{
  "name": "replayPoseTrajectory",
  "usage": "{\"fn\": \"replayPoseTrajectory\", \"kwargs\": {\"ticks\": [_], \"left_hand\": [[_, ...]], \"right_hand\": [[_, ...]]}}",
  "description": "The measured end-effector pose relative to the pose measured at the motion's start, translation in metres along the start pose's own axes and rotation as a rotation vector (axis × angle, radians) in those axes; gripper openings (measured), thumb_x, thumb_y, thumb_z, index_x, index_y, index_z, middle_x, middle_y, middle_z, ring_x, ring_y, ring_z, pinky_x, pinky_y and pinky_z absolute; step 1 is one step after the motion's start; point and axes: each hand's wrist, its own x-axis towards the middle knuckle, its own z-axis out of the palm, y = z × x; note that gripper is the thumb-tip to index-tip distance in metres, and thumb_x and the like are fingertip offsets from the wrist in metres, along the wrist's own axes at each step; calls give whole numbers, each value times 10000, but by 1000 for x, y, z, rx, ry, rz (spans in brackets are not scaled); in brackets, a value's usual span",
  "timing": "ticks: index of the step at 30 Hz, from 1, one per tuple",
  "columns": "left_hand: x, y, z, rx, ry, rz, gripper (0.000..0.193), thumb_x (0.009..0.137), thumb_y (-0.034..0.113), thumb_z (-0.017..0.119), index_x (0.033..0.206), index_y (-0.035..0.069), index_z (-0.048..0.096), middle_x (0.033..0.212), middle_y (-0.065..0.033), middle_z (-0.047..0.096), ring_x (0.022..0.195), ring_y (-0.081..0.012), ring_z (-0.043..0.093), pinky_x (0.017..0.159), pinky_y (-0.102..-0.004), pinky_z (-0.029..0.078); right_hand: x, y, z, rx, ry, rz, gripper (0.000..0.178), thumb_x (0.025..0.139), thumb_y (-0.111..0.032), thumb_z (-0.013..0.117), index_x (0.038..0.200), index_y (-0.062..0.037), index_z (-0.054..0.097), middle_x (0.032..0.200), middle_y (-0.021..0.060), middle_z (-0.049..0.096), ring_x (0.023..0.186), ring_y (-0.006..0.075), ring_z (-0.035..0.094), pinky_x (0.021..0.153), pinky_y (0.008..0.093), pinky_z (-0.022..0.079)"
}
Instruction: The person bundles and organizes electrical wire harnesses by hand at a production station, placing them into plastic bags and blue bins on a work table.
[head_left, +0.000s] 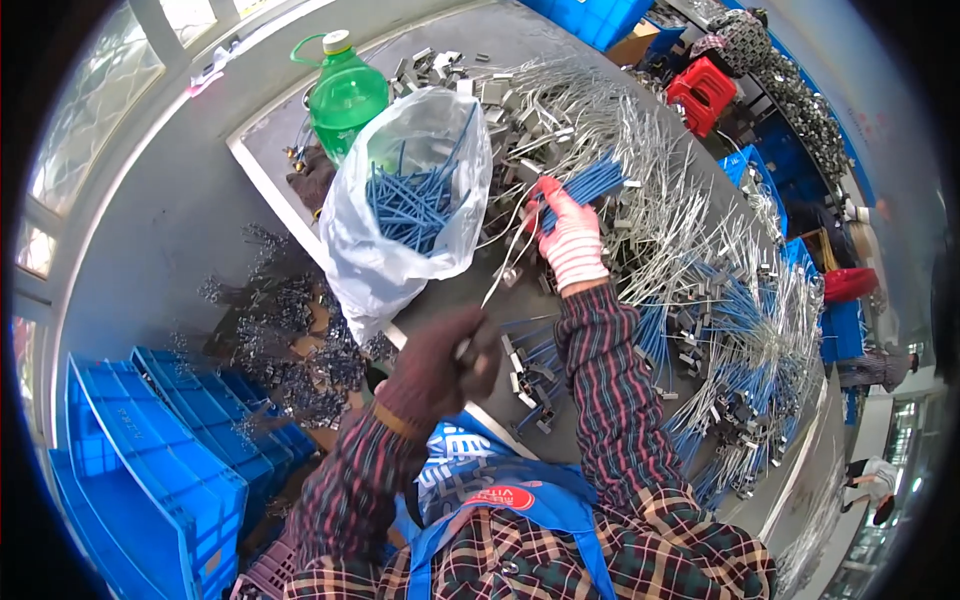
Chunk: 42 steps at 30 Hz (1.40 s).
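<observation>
My right hand, in a pink and white striped glove, is closed round a bundle of thin blue tubes. A pale wire trails down and left from that hand. My left hand, in a dark maroon glove, is curled like a fist and blurred by motion; a small greyish spot shows at its fingers, too smeared to name. Beyond it stands an open clear plastic bag with many more blue tubes in it. Silvery wires with small metal-cased connectors are heaped right of my right hand.
A green bottle stands behind the bag. Blue-wired pieces pile up at the right of the grey table. Small dark parts lie at the left, above blue crates. A red stool is beyond the table.
</observation>
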Motion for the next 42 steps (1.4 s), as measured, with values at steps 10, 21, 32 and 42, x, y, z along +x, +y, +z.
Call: {"fn": "replayPoseTrajectory", "kwargs": {"ticks": [10,21,32,42], "left_hand": [[-184,-105,-133,383,331,68,307,855,267,511,649,39,503,567,-45,468,488,-123,424,466,-266,310],[-146,-104,-126,516,457,44,299,828,302,538,654,58,540,604,-3,480,541,-105,416,520,-264,329],[-154,-156,-182,580,561,-36,276,792,323,635,768,49,644,692,-27,583,600,-115,520,551,-267,411],[-195,-168,-234,591,560,-101,289,786,333,617,737,48,627,642,-15,543,546,-119,481,501,-261,372]], "right_hand": [[-1,-4,-12,-276,-184,54,242,818,-182,695,986,-24,618,877,103,666,727,270,660,559,394,564],[-86,-13,-41,-403,-277,63,279,858,-215,651,1027,2,605,951,118,647,776,225,644,543,329,550],[-131,46,-53,7,-342,308,248,858,-220,655,1005,-24,618,1002,112,610,896,255,623,643,371,576],[-96,-8,-53,-102,-124,-37,256,851,-207,668,1026,-34,597,900,106,634,768,232,646,532,324,553]]}}
